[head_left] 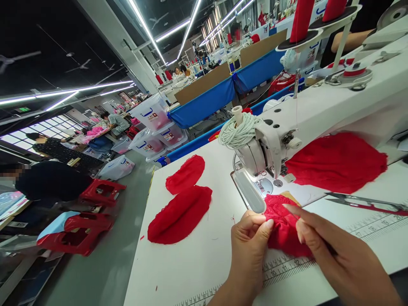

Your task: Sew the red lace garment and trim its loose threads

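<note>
A gathered red lace fabric piece (282, 225) lies at the front of the white sewing machine (321, 114), just below its lit needle area. My left hand (251, 242) is closed, thumb and fingers pinching the left edge of this fabric. On its right side, my right hand (328, 242) has the fabric between thumb and fingers, with the index finger reaching over the top; the exact grip is partly hidden. Thread snips (369, 203) rest on the table to the right of the hands.
Two red fabric pieces (180, 214) lie at the left of the white table (178, 267). Another red piece (341, 163) sits under the machine arm. A coil of pale cord (239, 131) hangs on the machine head. Red stools (76, 233) and plastic bins (151, 112) stand beyond; people sit farther off.
</note>
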Demonstrator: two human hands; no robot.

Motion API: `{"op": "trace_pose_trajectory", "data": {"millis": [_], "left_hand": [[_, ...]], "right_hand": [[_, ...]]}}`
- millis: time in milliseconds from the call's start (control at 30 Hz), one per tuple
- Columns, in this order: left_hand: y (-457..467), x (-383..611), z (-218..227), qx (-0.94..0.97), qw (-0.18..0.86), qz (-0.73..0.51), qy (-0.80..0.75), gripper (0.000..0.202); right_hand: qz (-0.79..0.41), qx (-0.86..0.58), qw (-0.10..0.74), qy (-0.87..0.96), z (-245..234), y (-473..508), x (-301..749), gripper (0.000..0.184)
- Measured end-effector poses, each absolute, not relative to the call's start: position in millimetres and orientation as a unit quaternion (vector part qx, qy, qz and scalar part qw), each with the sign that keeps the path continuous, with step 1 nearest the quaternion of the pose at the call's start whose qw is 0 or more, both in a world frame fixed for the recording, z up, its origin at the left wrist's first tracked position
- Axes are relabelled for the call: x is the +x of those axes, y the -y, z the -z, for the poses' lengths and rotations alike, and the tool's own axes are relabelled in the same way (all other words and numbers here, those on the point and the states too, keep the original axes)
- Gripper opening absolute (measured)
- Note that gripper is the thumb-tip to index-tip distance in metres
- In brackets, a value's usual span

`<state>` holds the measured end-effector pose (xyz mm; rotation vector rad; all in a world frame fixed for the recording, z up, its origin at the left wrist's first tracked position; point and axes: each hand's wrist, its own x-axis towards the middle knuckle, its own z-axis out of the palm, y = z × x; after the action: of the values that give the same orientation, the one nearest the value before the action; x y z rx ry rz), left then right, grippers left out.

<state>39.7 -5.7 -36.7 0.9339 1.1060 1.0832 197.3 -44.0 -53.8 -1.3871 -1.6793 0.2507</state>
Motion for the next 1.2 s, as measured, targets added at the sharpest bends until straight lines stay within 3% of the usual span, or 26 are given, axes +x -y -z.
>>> {"op": "trace_pose_trajectory", "data": {"millis": [167,333,467,667,800,967,1067,1200], "left_hand": [[7,41,35,0.437,0.601,-0.467,-0.479,0.016],[7,41,32,0.481,0.573,-0.47,-0.468,0.012],[5,42,34,0.468,0.593,-0.464,-0.463,0.013],[4,44,34,0.362,0.682,-0.444,-0.455,0.026],[5,45,32,0.353,0.686,-0.443,-0.457,0.026],[5,44,34,0.364,0.678,-0.45,-0.453,0.023],[3,42,37,0.289,0.718,-0.451,-0.444,0.025],[3,42,37,0.259,0.732,-0.451,-0.439,0.025]], "right_hand": [[-0.071,-0.528,0.5,0.683,36,31,192,0.016],[-0.04,-0.492,0.474,0.729,36,27,192,0.021],[-0.004,-0.543,0.444,0.713,38,23,198,0.02],[-0.13,-0.529,0.472,0.693,28,16,204,0.018],[-0.113,-0.502,0.486,0.706,35,20,195,0.013],[-0.002,-0.531,0.462,0.71,43,15,197,0.017],[-0.04,-0.577,0.452,0.679,41,18,204,0.015],[-0.042,-0.582,0.371,0.722,48,37,204,0.037]]}}
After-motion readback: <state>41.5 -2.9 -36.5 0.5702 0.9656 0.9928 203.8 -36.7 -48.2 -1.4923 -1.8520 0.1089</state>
